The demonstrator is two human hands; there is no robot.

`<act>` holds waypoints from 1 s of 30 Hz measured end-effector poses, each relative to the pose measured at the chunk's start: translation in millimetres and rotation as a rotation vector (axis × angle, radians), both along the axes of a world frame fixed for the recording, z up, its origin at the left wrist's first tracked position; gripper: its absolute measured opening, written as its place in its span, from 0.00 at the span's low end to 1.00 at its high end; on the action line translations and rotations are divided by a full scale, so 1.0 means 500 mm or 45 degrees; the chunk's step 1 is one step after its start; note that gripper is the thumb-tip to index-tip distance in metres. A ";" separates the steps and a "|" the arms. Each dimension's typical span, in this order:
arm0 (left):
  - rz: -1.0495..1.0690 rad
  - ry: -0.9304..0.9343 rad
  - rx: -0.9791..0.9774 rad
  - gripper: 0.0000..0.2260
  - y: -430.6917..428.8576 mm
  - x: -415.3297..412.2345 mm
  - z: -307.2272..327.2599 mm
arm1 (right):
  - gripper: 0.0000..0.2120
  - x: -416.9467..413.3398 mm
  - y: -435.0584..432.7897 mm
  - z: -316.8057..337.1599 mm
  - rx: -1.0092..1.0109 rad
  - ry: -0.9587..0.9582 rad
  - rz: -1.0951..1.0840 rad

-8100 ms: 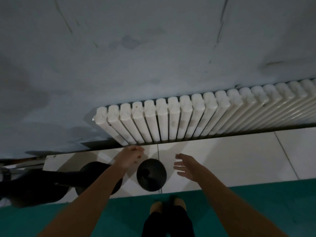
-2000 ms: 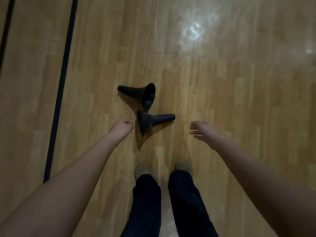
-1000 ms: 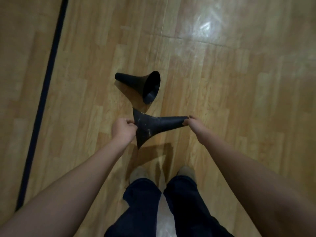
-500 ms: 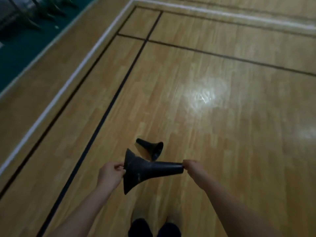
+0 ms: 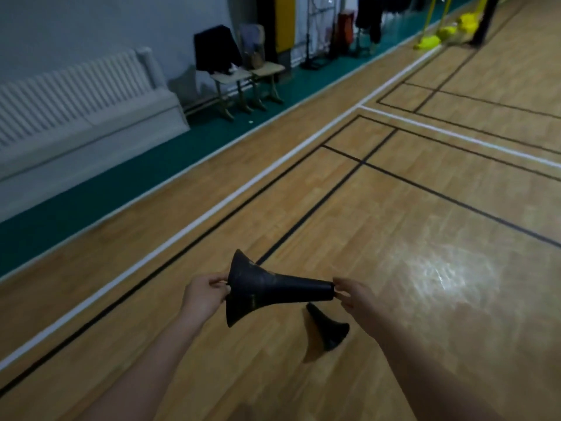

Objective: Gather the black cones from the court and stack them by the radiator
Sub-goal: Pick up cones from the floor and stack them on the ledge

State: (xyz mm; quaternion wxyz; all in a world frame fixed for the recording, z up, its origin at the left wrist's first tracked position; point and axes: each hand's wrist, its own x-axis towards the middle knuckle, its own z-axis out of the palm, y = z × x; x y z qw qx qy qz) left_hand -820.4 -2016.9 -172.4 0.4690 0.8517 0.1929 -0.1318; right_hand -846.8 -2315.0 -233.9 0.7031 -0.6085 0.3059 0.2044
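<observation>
Now one black cone is held level between two hands

Both bare hands are raised in front of the body and hold the same thing. The left hand (image 5: 205, 296) has its fingers curled and pinches the rim of the wide base of a black cone (image 5: 267, 288). The right hand (image 5: 355, 297) pinches the narrow tip of this cone with thumb and fingertips. The cone lies level in the air, with the wide end toward nine o'clock and the tip toward three o'clock, clear above the floor.

A second black cone (image 5: 328, 331) lies on its side on the wooden court floor (image 5: 425, 208), at about five o'clock from the held one and just under the right hand. Its tip points to about eleven o'clock.

Black court lines (image 5: 312, 205) and a white line (image 5: 212, 212) cross the wood. Beyond them a green floor strip (image 5: 91, 202) runs along the wall. The white radiator (image 5: 76, 89) stands on that wall at about ten o'clock, well apart from both cones. Near twelve o'clock are two small chairs (image 5: 239, 83), one with a dark garment (image 5: 217, 50) over it. At one o'clock, far away, stand yellow bases (image 5: 437, 34); what they carry I cannot tell.
</observation>
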 end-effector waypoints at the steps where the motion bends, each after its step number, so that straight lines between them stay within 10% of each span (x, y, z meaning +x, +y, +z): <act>1: 0.033 -0.005 -0.026 0.12 0.024 0.003 0.008 | 0.17 0.014 0.019 0.005 -0.005 -0.016 0.026; 6: 0.200 -0.064 -0.171 0.13 0.215 0.042 0.062 | 0.07 0.119 0.203 0.082 -0.116 -0.102 0.171; 30: 0.896 -0.222 -0.263 0.14 1.012 0.234 0.157 | 0.26 0.687 1.150 0.237 0.139 -0.307 0.832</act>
